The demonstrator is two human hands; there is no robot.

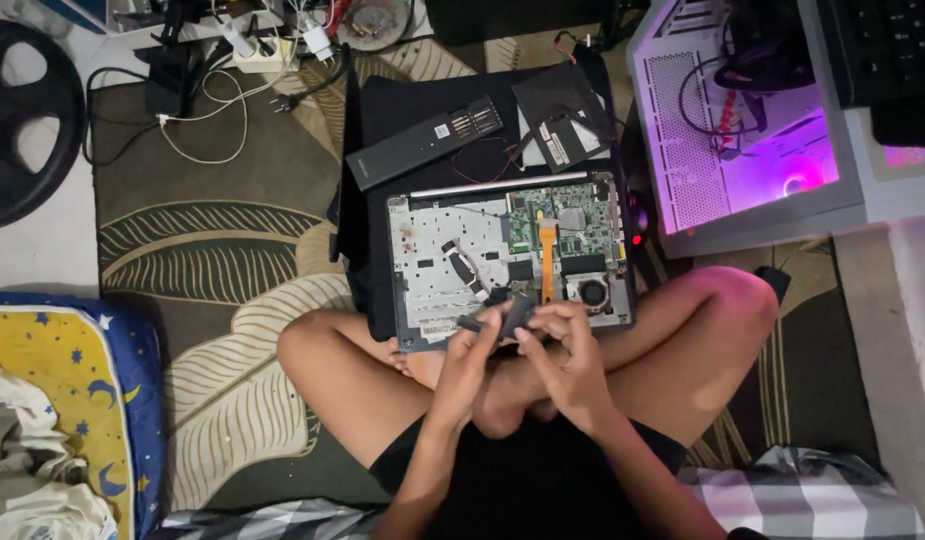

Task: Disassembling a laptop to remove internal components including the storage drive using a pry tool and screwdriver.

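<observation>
Two grips (513, 325), one dark part (516, 308), one opened laptop (453, 250)

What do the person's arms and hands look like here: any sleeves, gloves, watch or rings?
Both forearms are bare, with no sleeves reaching them. The left hand and right hand wear no gloves, and no watch or wristband shows. Rings are too small to tell in the dim light. Below, black shorts are worn.
</observation>
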